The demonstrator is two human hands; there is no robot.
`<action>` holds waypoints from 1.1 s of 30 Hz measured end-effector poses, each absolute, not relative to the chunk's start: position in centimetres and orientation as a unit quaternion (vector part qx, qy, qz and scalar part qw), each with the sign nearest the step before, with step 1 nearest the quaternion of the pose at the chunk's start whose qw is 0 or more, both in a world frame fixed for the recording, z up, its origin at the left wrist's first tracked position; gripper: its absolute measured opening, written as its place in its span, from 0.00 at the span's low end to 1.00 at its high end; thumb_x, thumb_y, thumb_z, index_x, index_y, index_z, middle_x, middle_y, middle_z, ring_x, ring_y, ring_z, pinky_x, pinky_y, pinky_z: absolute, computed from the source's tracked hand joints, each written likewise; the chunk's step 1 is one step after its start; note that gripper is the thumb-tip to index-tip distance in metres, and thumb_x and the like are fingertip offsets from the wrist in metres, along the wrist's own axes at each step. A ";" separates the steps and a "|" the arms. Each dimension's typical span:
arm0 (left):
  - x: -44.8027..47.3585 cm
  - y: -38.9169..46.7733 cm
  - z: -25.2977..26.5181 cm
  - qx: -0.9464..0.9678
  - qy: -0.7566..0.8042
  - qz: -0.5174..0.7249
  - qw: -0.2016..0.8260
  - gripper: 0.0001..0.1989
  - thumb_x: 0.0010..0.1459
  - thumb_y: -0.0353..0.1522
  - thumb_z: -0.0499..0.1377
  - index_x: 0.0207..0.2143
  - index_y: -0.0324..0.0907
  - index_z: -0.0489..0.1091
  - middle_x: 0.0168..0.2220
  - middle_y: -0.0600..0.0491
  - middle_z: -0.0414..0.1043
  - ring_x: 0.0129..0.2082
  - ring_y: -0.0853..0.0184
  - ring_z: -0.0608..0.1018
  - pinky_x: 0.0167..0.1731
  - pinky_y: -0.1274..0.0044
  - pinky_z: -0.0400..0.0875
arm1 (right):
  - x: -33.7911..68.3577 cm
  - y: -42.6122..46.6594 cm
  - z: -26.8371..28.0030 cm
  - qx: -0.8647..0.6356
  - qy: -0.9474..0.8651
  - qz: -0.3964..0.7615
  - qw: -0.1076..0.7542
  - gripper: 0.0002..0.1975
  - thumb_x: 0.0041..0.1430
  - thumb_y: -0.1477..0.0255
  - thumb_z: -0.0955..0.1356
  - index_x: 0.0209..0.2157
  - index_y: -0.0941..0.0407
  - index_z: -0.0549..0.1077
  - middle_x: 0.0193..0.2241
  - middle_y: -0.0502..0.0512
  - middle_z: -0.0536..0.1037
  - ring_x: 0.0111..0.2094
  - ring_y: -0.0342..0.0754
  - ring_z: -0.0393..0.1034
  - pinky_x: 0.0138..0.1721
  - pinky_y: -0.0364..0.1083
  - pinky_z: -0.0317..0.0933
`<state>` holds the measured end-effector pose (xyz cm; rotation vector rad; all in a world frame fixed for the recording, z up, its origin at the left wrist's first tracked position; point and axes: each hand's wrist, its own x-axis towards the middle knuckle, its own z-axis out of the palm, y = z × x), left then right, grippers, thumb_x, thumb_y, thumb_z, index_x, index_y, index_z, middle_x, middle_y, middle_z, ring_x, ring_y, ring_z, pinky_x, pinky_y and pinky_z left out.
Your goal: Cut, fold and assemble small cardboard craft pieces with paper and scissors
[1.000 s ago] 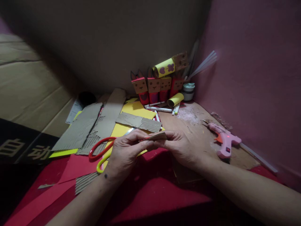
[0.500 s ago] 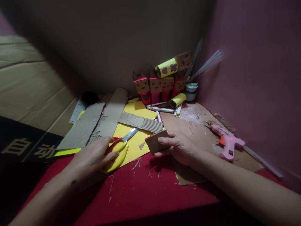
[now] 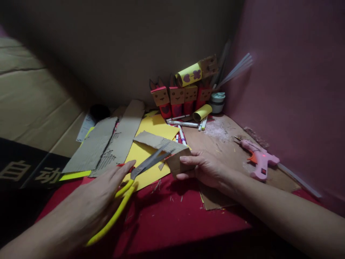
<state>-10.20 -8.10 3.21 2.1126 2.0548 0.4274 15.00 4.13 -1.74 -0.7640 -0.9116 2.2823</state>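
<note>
My left hand (image 3: 104,190) grips a pair of scissors (image 3: 126,192) with red and yellow handles, raised over the table. Its blades stand slightly apart and point right, close to the cardboard piece. Between thumb and fingers, my right hand (image 3: 201,165) pinches a small brown cardboard piece (image 3: 176,163) with a red edge. Behind the blades lies a cardboard strip (image 3: 151,138), its right part bare corrugation. Under these is a sheet of yellow paper (image 3: 153,169), with a small triangular cardboard scrap (image 3: 161,166) on it.
Larger cardboard pieces (image 3: 91,147) lie at the left. Several cardboard-headed figures (image 3: 176,95), white markers (image 3: 185,124) and a yellow tube (image 3: 202,113) are at the back. A pink glue gun (image 3: 260,158) rests on the board at right, beside the wall.
My left hand has lifted the scissors off the yellow paper and turned them, bringing the blades near the cardboard piece. My right hand has barely moved.
</note>
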 end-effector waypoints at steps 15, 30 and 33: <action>-9.8 -8.9 1.5 0.774 0.633 0.010 -0.035 0.29 0.61 0.35 0.43 0.62 0.34 0.59 0.55 0.37 0.71 0.48 0.50 0.78 0.39 0.63 0.77 | 15.2 4.0 -1.5 -0.271 -0.355 0.854 0.268 0.15 0.46 0.77 0.74 0.38 0.61 0.77 0.35 0.58 0.79 0.35 0.48 0.74 0.32 0.45 0.73; -8.5 -8.6 2.3 0.770 0.637 0.030 0.011 0.30 0.59 0.36 0.43 0.60 0.31 0.61 0.54 0.34 0.70 0.48 0.45 0.77 0.40 0.57 0.77 | 15.3 4.1 -1.5 -0.270 -0.370 0.853 0.250 0.18 0.43 0.77 0.74 0.40 0.63 0.77 0.33 0.59 0.79 0.34 0.50 0.75 0.30 0.46 0.72; -8.7 -8.7 2.0 0.765 0.643 0.031 0.024 0.30 0.60 0.37 0.43 0.61 0.33 0.61 0.55 0.36 0.70 0.49 0.47 0.77 0.41 0.59 0.76 | 15.2 4.1 -1.5 -0.273 -0.367 0.854 0.248 0.17 0.42 0.78 0.74 0.38 0.63 0.77 0.32 0.59 0.79 0.33 0.50 0.75 0.31 0.47 0.72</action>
